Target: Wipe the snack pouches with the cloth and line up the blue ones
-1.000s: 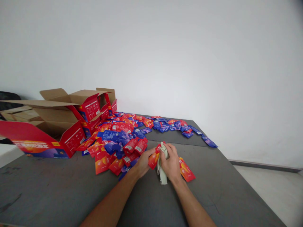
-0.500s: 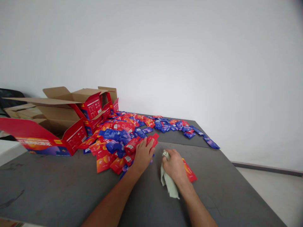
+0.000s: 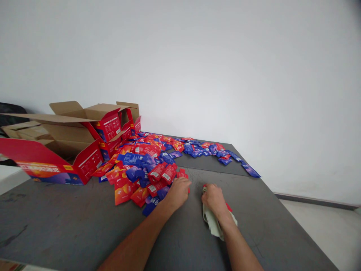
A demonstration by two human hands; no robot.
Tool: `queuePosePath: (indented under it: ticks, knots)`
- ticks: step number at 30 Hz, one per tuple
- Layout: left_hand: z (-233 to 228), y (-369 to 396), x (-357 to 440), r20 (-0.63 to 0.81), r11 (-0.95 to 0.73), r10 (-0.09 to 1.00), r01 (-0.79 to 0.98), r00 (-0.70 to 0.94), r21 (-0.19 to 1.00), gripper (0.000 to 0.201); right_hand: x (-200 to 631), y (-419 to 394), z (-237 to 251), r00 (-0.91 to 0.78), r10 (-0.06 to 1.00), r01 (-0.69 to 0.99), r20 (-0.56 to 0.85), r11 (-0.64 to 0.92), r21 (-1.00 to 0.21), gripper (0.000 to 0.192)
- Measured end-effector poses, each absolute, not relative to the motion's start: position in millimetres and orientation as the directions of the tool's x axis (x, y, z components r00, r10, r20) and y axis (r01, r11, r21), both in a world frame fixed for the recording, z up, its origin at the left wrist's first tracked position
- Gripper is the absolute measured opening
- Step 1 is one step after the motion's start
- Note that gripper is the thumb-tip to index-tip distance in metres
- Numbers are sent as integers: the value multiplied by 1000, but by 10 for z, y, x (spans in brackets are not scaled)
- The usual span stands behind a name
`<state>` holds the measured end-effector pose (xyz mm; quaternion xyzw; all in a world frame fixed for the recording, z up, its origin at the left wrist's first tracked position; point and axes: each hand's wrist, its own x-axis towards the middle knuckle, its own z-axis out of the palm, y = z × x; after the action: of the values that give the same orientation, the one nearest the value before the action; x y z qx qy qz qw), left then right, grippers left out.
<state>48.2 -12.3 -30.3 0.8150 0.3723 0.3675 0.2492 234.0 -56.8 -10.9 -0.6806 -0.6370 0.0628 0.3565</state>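
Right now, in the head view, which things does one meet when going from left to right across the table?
Open red carton → pile of red and blue sachets → left hand → right hand holding a pale cloth → blue sachet at the end of the far row.

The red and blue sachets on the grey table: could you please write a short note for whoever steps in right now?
Left hand: fingers curled down on the near edge of the sachet pile, on a red sachet; the grip itself is hidden.
Right hand: closed on a pale green cloth, pressed to the grey table, with a red sachet under it mostly hidden.
Things: sachets spread from the open red cartons at left across to the far right edge.
Done: a patch of table near the hands lies bare.
Left: the pile is loose on the table; whether the cartons hold any cannot be seen.
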Motion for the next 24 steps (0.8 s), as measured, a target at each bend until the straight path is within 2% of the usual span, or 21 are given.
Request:
queuePosePath:
  ticks: [3, 8, 10, 13, 16, 20, 24]
  knots:
    - [-329, -134, 496, 384, -599, 791, 477, 477, 643, 27, 2344, -510, -56, 154, 949, 870, 276, 2, -493, 17]
    - [-292, -155, 449, 338, -592, 803, 592, 491, 546, 22, 2314, -448, 45, 201, 970, 739, 136, -59, -671, 28]
    - [-246, -197, 447, 347, -623, 779, 578, 523, 527, 24, 2294, -447, 59, 212, 971, 713, 112, -75, -697, 28]
    - [-185, -275, 465, 337, -692, 700, 484, 629, 536, 31, 2269, -460, 63, 233, 963, 736, 139, -81, -672, 29]
    - [-159, -328, 485, 320, -708, 663, 428, 677, 562, 27, 2258, -470, 62, 227, 956, 760, 185, -56, -648, 28]
    - [-168, -377, 524, 309, -702, 679, 467, 666, 538, 23, 2251, -474, 65, 234, 945, 772, 230, -37, -634, 30]
    - [-184, -464, 598, 286, -643, 745, 537, 602, 545, 18, 2245, -473, 68, 252, 930, 766, 267, -23, -642, 32]
